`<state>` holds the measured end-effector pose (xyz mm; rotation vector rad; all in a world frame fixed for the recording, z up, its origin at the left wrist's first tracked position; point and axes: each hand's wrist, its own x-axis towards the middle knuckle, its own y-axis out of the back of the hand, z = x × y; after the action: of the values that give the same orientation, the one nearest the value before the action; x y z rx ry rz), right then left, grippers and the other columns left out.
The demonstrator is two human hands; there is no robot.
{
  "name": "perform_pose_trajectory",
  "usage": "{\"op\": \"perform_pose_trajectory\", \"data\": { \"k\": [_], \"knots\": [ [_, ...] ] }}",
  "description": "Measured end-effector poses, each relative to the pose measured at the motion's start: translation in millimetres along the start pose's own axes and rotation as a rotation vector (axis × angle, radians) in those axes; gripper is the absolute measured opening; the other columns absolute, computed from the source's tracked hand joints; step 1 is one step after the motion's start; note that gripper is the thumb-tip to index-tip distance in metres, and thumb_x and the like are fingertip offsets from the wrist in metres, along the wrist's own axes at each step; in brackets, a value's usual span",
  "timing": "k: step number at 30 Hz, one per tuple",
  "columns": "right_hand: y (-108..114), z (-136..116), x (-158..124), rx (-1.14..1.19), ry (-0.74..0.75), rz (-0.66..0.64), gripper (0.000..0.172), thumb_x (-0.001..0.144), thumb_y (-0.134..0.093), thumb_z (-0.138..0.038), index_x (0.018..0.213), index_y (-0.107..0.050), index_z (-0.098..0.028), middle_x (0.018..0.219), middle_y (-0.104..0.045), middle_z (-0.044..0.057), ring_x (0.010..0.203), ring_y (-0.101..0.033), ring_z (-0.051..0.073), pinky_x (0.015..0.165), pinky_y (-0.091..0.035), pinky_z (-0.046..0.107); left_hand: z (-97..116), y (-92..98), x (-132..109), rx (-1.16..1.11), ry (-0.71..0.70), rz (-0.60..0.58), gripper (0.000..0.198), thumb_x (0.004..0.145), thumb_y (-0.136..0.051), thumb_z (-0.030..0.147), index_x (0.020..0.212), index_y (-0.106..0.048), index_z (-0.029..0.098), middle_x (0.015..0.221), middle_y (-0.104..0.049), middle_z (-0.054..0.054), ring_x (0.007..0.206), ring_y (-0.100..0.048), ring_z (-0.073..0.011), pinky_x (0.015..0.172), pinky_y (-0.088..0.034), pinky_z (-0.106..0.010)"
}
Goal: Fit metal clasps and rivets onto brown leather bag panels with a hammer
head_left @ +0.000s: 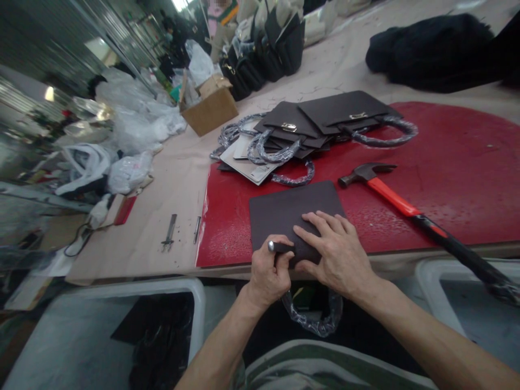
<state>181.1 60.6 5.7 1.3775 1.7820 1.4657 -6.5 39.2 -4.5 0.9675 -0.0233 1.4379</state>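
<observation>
A dark brown leather bag panel (286, 214) lies on the red mat near the table's front edge. Its plastic-wrapped handle (312, 324) hangs over that edge towards me. My left hand (271, 271) is closed round a short black tool with a rounded silver end (281, 247), above the panel's near left part; the tool's working tip is hidden. My right hand (335, 249) rests on the panel with its fingers spread. To the right, a claw hammer (396, 199) with an orange and black handle lies across the mat, its grip sticking out past the edge.
Behind the panel is a pile of similar brown panels (337, 111) with metal clasps and wrapped handles. Two small metal tools, one a punch with prongs (169, 233), lie left of the red mat (227, 238). Bins (199, 303) stand below the edge; a cardboard box (211, 111) sits farther back.
</observation>
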Motion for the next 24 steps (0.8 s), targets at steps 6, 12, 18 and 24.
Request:
{"op": "perform_pose_trajectory", "data": {
  "k": [6,12,18,24],
  "knots": [
    [-2.7,-1.3,-1.0,0.010,0.007,0.029,0.069,0.067,-0.086,-0.044,0.130,-0.064,-0.025,0.145,-0.051,0.012,0.135,-0.041,0.037,0.112,-0.030,0.059,-1.0,-2.3,-1.6,-0.008,0.024,-0.039,0.015,0.092,-0.050,0.013,0.106,-0.056,0.018,0.098,-0.065,-0.007,0.091,-0.065,-0.0176,0.083,-0.055,-0.029],
    [9.9,18.1,-1.1,0.204,0.078,0.142,0.050,0.080,-0.074,-0.041,0.124,-0.065,-0.019,0.135,-0.058,0.013,0.124,-0.052,0.032,0.104,-0.043,0.052,-0.4,-1.9,0.9,0.019,0.022,-0.061,0.015,0.093,-0.049,0.015,0.106,-0.056,0.019,0.096,-0.065,-0.007,0.089,-0.066,-0.0179,0.082,-0.056,-0.029],
    [72.0,80.7,-20.1,-0.194,-0.200,0.260,0.040,0.093,-0.054,-0.040,0.117,-0.064,-0.009,0.117,-0.062,0.019,0.105,-0.056,0.032,0.089,-0.046,0.044,1.3,-3.1,1.7,0.009,0.050,-0.052,0.012,0.093,-0.050,0.017,0.102,-0.056,0.019,0.091,-0.065,-0.006,0.080,-0.065,-0.0173,0.077,-0.055,-0.028],
    [99.4,98.7,-27.9,0.105,-0.715,-0.082,0.011,0.091,-0.051,-0.024,0.085,-0.057,-0.017,0.086,-0.050,0.009,0.078,-0.047,0.024,0.067,-0.029,0.036,0.0,-4.8,0.7,0.003,0.050,-0.053,0.013,0.090,-0.052,0.016,0.101,-0.057,0.019,0.088,-0.066,-0.006,0.081,-0.066,-0.0188,0.076,-0.055,-0.029]
  ]
}}
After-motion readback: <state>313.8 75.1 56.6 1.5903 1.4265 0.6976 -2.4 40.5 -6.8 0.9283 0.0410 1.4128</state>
